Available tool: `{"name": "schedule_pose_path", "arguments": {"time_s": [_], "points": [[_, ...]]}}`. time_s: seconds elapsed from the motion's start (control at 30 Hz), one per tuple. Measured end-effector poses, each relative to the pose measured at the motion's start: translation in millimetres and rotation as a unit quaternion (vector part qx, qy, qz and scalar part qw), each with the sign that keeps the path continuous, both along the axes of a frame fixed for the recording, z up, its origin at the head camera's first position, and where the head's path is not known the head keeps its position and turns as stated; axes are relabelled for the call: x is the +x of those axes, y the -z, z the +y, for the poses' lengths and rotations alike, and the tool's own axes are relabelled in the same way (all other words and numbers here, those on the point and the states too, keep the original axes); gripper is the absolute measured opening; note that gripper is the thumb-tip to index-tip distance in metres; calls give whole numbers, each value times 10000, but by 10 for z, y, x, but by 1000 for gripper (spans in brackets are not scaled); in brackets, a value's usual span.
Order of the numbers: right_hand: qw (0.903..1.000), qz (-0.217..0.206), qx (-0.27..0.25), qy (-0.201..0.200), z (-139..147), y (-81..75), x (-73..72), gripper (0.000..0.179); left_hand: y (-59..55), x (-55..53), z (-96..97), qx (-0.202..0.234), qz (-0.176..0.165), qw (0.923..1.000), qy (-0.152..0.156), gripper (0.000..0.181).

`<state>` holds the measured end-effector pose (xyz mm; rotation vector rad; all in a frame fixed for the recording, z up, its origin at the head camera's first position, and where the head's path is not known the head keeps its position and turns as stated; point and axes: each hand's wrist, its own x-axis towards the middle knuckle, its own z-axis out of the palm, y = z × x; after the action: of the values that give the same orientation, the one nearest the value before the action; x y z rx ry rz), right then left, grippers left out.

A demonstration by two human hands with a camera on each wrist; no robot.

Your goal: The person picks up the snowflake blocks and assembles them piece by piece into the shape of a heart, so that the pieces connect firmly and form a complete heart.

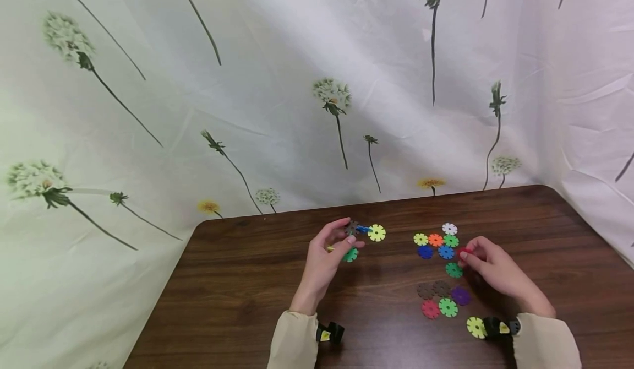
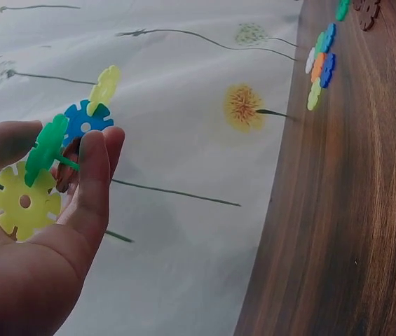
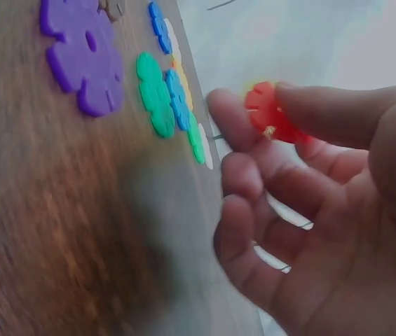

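My left hand (image 1: pixel 319 267) grips a joined cluster of flower-shaped notched discs above the table's left-middle part. In the left wrist view the cluster shows a yellow disc (image 2: pixel 26 206) near the palm, a green disc (image 2: pixel 45 148), a partly hidden brown disc (image 2: pixel 66 171), a blue disc (image 2: pixel 87 124) and another yellow disc (image 2: pixel 104 89) at the far end. Over to the right, my right hand (image 1: pixel 502 272) pinches a red disc (image 3: pixel 262 106) between thumb and index finger, the thumb covering part of it. Its other fingers are loosely bent.
On the dark wooden table (image 1: pixel 223 281), loose discs lie between the hands: a white disc (image 1: pixel 449 228), an orange disc (image 1: pixel 435 240) and several others behind; a purple disc (image 1: pixel 460 296) and more in front. A yellow disc (image 1: pixel 476 327) lies by the right wrist. A flower-patterned cloth (image 1: pixel 277 110) hangs behind.
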<state>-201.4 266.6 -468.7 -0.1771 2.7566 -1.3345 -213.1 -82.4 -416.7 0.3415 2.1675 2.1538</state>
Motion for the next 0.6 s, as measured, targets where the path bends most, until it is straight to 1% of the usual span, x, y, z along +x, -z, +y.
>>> {"name": "schedule_pose_path", "arguments": {"time_s": [0.13,0.33,0.5,0.6], "points": [[9994,309,-17,170,-54,-17,-33,22,-7,3,-4,-14,27,10000,10,39],[9956,849,-86,375,-232,-59,-46,21,1,-2,-10,38,16,9999,132,42],[9918,1192,-293,345,-422,-94,-27,19,14,-9,-9,-42,6,9999,141,41],[9903,1306,-373,288,-540,-113,-18,17,22,-10,-11,-57,0,9999,161,41]]}}
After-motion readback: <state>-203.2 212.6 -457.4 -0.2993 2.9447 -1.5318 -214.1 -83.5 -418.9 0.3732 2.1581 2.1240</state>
